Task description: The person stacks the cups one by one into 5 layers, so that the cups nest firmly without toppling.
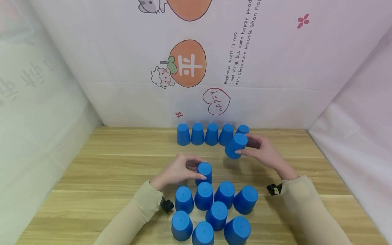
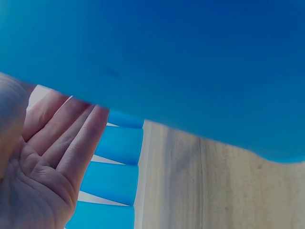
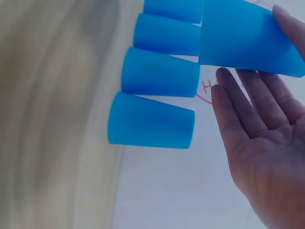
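In the head view, my right hand grips a blue cup, upside down, tilted and lifted off the table, by the right end of the back row. The right wrist view shows this held cup between thumb and fingers. My left hand has its thumb and fingers around another upside-down blue cup, just behind the front group; whether its rim touches the table cannot be told. A blue surface fills the top of the left wrist view, hiding part of the left hand's fingers.
Several upside-down blue cups form a straight row along the table's back edge. A looser group of several more stands at the front, between the forearms. Behind the wooden table hangs a white printed cloth.
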`<state>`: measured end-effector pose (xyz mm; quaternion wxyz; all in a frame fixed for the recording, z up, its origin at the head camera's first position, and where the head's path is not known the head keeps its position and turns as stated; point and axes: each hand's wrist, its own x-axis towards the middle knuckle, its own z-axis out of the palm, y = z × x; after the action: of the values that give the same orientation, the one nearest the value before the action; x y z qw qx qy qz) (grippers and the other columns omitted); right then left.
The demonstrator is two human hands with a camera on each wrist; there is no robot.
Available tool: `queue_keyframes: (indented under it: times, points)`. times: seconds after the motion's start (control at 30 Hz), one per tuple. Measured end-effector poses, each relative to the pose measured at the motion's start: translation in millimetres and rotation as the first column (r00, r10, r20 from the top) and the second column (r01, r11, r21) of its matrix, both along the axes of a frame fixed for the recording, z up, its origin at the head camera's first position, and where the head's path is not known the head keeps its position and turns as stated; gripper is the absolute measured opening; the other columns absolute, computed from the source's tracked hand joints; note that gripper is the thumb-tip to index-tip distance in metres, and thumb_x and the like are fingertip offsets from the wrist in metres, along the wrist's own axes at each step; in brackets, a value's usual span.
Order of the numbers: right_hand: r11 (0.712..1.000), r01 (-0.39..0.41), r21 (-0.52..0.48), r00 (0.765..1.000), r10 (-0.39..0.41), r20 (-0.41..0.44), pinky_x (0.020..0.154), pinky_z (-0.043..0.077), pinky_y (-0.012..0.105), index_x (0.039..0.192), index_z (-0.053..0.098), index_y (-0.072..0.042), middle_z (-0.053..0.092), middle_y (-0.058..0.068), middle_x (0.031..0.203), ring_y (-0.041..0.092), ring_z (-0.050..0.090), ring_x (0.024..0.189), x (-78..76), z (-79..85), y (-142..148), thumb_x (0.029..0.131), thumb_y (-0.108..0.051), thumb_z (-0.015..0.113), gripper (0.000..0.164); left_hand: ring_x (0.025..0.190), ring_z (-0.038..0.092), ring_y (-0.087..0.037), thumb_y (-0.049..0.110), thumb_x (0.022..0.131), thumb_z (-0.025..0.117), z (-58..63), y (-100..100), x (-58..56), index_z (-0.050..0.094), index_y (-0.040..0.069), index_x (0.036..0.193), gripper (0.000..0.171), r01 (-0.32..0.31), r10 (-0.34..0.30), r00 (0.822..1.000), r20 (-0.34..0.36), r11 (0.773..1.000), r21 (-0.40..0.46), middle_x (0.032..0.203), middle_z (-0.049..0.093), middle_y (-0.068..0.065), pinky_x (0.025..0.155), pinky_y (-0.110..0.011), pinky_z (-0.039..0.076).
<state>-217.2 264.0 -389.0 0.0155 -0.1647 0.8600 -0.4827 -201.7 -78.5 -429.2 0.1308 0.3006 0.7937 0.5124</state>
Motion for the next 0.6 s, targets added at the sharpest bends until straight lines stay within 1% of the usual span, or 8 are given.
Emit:
queue_keyframes:
  times: [0.1, 0.2, 0.37, 0.5, 0.6]
  points:
    - [1.0, 0.02, -0.009, 1.0, -0.02, -0.006, 0.097, 0.051, 0.056, 0.137, 0.061, -0.007, 0.066, 0.013, 0.13, 0.036, 0.061, 0.121, -5.6, 7.2, 0.3, 0.091, -0.031, 0.08, 0.056, 0.101, 0.07, -0.01, 0.032, 0.084, 0.087, 0.7, -0.4, 0.4, 0.072, 0.012, 0.124, 0.047, 0.0, 0.0, 1.0, -0.002, 1.0, -0.004, 0.113, 0.072, 0.006, 0.086, -0.029, 0.058]
    - [0.999, 0.026, -0.018, 0.999, -0.027, -0.033, 0.097, 0.051, 0.055, 0.137, 0.061, -0.007, 0.066, 0.013, 0.13, 0.035, 0.061, 0.12, -11.8, 13.2, 0.5, 0.092, -0.03, 0.079, 0.055, 0.101, 0.07, -0.009, 0.032, 0.083, 0.087, 0.8, -0.3, 0.5, 0.072, 0.013, 0.124, 0.048, -0.004, 0.004, 1.0, 0.001, 1.0, -0.012, 0.113, 0.072, 0.007, 0.086, -0.028, 0.057]
    - [0.998, 0.057, -0.021, 0.995, -0.058, -0.078, 0.098, 0.051, 0.054, 0.134, 0.062, -0.008, 0.067, 0.011, 0.127, 0.032, 0.063, 0.117, -25.1, 18.1, 1.0, 0.091, -0.032, 0.08, 0.053, 0.101, 0.069, -0.009, 0.032, 0.083, 0.087, 0.1, 0.2, 0.1, 0.072, 0.013, 0.125, 0.048, -0.006, 0.006, 1.0, 0.005, 1.0, -0.013, 0.113, 0.072, 0.008, 0.086, -0.028, 0.057]
    - [0.994, 0.107, -0.029, 0.991, -0.109, -0.08, 0.099, 0.05, 0.055, 0.137, 0.061, -0.008, 0.066, 0.012, 0.128, 0.032, 0.063, 0.116, -35.9, 22.6, 1.6, 0.09, -0.035, 0.081, 0.057, 0.102, 0.069, -0.009, 0.033, 0.084, 0.087, -0.1, 0.0, -0.1, 0.071, 0.013, 0.125, 0.048, -0.007, 0.007, 1.0, 0.003, 1.0, -0.014, 0.114, 0.072, 0.008, 0.086, -0.028, 0.057]
    - [0.988, 0.153, -0.021, 0.986, -0.154, -0.061, 0.1, 0.049, 0.056, 0.14, 0.058, -0.009, 0.063, 0.014, 0.132, 0.034, 0.06, 0.12, -43.4, 27.4, 2.5, 0.09, -0.041, 0.08, 0.064, 0.101, 0.069, -0.009, 0.033, 0.083, 0.087, -0.3, -0.2, -0.1, 0.072, 0.013, 0.125, 0.048, -0.004, 0.004, 1.0, 0.002, 1.0, -0.011, 0.113, 0.072, 0.008, 0.086, -0.028, 0.057]
